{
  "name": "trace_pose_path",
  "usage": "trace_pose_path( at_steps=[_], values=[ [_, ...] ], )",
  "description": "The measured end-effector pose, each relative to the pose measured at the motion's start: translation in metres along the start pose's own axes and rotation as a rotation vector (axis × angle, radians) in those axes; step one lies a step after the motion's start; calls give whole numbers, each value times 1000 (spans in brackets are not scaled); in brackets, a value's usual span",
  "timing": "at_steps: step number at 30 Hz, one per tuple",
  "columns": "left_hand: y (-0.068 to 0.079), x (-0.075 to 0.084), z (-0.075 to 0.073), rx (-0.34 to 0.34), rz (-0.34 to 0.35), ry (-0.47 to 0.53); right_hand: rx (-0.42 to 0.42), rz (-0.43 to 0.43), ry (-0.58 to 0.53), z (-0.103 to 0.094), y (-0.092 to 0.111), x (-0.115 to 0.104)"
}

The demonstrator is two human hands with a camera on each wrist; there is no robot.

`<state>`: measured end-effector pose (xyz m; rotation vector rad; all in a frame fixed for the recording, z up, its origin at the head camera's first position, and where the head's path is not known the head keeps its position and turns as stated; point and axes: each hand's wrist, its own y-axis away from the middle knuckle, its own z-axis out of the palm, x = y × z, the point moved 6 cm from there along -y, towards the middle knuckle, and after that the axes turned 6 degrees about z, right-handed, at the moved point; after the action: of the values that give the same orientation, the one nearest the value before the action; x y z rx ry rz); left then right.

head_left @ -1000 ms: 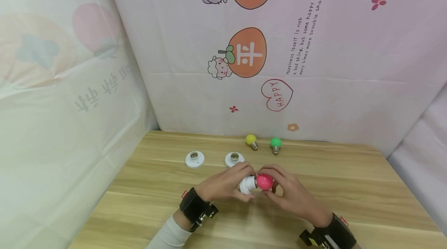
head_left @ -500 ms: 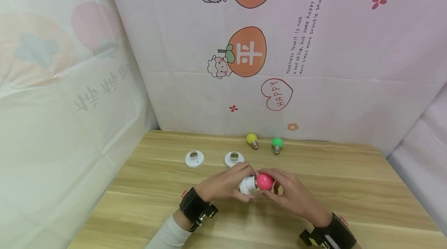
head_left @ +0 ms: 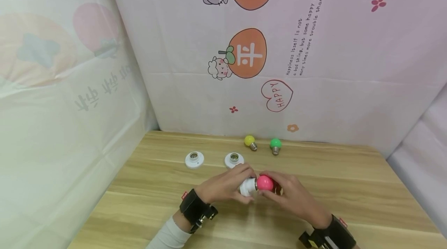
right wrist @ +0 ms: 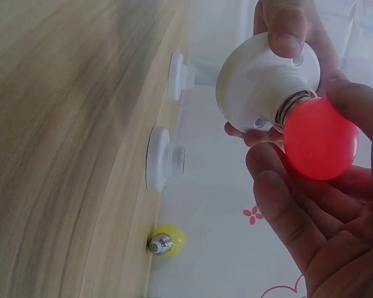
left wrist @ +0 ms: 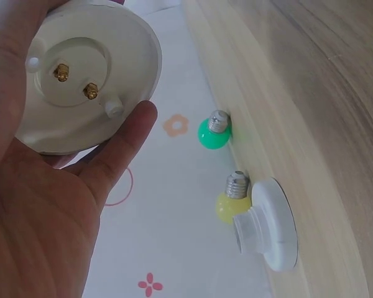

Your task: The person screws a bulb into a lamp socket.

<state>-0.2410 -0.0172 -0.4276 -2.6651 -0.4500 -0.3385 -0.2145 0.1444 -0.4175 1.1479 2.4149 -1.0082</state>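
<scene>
Gripping a white socket [head_left: 247,187] in the left hand [head_left: 227,183], pinching a red bulb [head_left: 265,182] at its mouth with the right hand [head_left: 292,194], above the bench [head_left: 342,175]; near two more sockets [head_left: 190,163], a yellow bulb [head_left: 249,140] and a green bulb [head_left: 275,143]; before a cloth [head_left: 349,105] reading "HAPPY" within a heart [head_left: 277,95] and "Happiness itself is not a bad thing".

So both arms [head_left: 181,220] angle in from the bottom of the head view, wrists well apart. The bare left hand [head_left: 227,184] grips with its thumb opposite the fingers. Facing it closely, the bare right hand [head_left: 295,194] pinches, fingers curved, palm showing in the right wrist view.
</scene>
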Motion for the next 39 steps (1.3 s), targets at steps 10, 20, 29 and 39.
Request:
trace_pose_path(
  at_steps=[10,20,29,39],
  values=[
    [0,0,2,2,3,-8,-12,55,27,3,0,4],
    [1,-1,2,-2,-8,-15,-29,2,6,2,-1,-2],
    [2,-3,-1,-9,-27,17,46,-98,-17,1,-2,-7],
    [2,-3,-5,-3,-35,45,21,-170,-64,1,-3,-9]
  ],
)
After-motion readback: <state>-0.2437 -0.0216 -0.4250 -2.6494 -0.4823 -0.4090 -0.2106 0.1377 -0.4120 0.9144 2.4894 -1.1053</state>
